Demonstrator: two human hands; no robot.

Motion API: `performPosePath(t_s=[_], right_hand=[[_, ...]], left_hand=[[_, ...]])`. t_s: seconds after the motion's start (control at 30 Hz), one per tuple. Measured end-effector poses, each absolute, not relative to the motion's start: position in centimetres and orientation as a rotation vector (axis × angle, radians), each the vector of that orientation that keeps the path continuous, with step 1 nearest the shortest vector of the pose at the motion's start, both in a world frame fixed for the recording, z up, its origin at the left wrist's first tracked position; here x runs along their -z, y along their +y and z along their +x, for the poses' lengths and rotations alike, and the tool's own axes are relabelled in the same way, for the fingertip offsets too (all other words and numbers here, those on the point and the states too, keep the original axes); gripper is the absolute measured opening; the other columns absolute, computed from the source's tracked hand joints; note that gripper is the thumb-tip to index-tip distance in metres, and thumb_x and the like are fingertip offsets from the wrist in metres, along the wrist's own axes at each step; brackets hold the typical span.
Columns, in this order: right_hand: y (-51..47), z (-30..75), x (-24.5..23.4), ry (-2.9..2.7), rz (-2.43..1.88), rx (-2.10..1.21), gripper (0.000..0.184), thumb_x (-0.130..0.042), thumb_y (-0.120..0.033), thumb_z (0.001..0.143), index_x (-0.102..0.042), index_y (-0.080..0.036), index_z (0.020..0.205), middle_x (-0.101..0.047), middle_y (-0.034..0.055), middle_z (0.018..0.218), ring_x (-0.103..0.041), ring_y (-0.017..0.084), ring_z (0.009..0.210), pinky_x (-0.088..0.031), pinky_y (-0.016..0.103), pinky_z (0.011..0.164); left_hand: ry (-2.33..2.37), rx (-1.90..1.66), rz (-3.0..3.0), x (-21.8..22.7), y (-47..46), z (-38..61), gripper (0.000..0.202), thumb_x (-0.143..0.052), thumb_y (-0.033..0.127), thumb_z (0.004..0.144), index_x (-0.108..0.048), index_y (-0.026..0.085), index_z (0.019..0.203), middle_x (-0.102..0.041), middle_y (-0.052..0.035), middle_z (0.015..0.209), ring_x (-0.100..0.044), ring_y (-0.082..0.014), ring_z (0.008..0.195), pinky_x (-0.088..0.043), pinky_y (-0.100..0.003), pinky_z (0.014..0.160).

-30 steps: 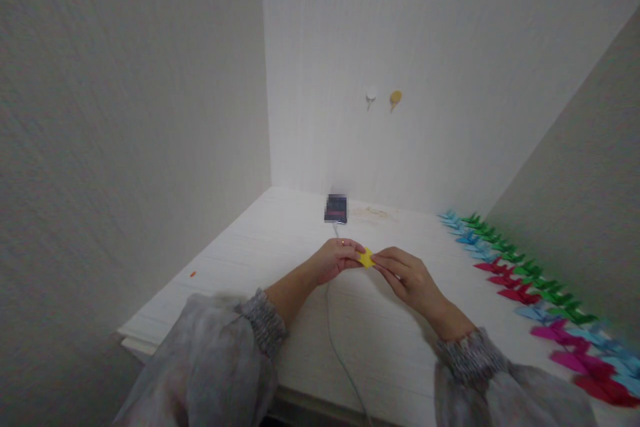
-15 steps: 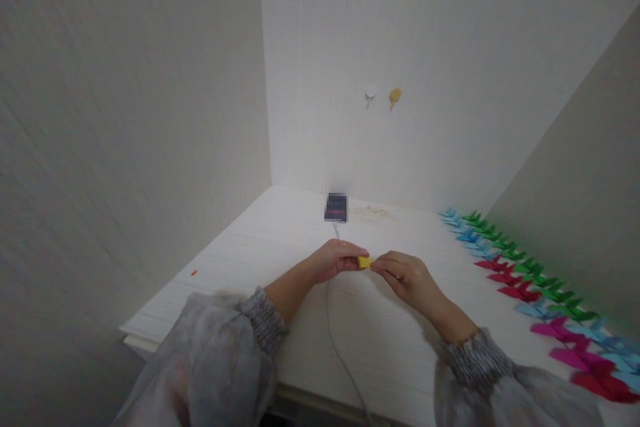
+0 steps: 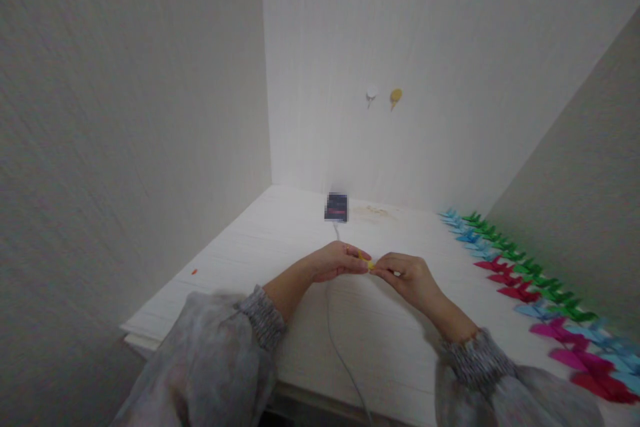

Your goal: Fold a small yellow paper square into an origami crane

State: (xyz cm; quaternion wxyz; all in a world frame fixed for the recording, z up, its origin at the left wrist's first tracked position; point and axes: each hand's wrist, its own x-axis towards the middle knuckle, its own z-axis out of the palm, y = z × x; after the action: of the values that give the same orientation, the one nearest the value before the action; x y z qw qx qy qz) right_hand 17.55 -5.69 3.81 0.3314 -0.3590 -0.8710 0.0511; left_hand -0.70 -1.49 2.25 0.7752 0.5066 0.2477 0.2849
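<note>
A small folded piece of yellow paper (image 3: pixel 370 264) is pinched between my two hands above the white table (image 3: pixel 240 253). My left hand (image 3: pixel 336 261) grips it from the left with fingers closed, a ring showing on one finger. From the right, my right hand (image 3: pixel 407 277) has its fingertips pressed on the paper. Only a sliver of the yellow paper shows between the fingers. Both forearms wear grey sleeves.
A dark phone (image 3: pixel 337 207) lies at the back of the table with a grey cable (image 3: pixel 340 353) running toward me. Several folded paper shapes in green, blue, red and magenta (image 3: pixel 525 283) line the right side. Two wall hooks (image 3: pixel 383 97) hang above. A tiny orange scrap (image 3: pixel 194 272) lies left.
The yellow paper showed as a wider pointed shape a second ago; my fingers have closed over it and now only a thin sliver is visible. The hands stayed in place.
</note>
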Motion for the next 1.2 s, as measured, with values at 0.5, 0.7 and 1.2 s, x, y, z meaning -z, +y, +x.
performPosePath(t_s=[0.5,0.7,1.2], right_hand=[[-5.54,17.47,-3.46,-2.124,-1.039,-0.297,0.016,-0.053,-0.028,0.073,-0.062,-0.019,0.065,-0.062,0.0013,0.062,-0.057,0.011,0.054,-0.044,0.020,0.049],[-5.56,17.25,-3.50,-2.092,-1.067,-0.309,0.015,-0.055,-0.027,0.072,-0.062,-0.018,0.062,-0.060,0.0001,0.056,-0.054,0.010,0.050,-0.043,0.020,0.047],[-5.14,17.33,-3.25,-2.207,-0.856,-0.213,0.013,-0.051,-0.026,0.075,-0.060,-0.018,0.070,-0.059,0.0028,0.069,-0.056,0.011,0.063,-0.045,0.022,0.056]], left_hand=[[0.520,-0.641,1.099,-2.26,-1.47,-0.67,0.036,-0.069,0.012,0.050,-0.060,0.011,0.085,-0.061,-0.0045,0.081,-0.055,-0.0093,0.074,-0.035,-0.024,0.079],[0.521,-0.658,1.100,-2.27,-1.46,-0.75,0.037,-0.069,0.013,0.050,-0.060,0.011,0.086,-0.061,-0.0046,0.080,-0.055,-0.0102,0.074,-0.036,-0.024,0.077],[0.436,-0.621,1.052,-1.97,-1.30,-0.79,0.051,-0.068,0.000,0.043,-0.054,0.013,0.090,-0.057,-0.0023,0.083,-0.054,-0.0092,0.076,-0.038,-0.020,0.070]])
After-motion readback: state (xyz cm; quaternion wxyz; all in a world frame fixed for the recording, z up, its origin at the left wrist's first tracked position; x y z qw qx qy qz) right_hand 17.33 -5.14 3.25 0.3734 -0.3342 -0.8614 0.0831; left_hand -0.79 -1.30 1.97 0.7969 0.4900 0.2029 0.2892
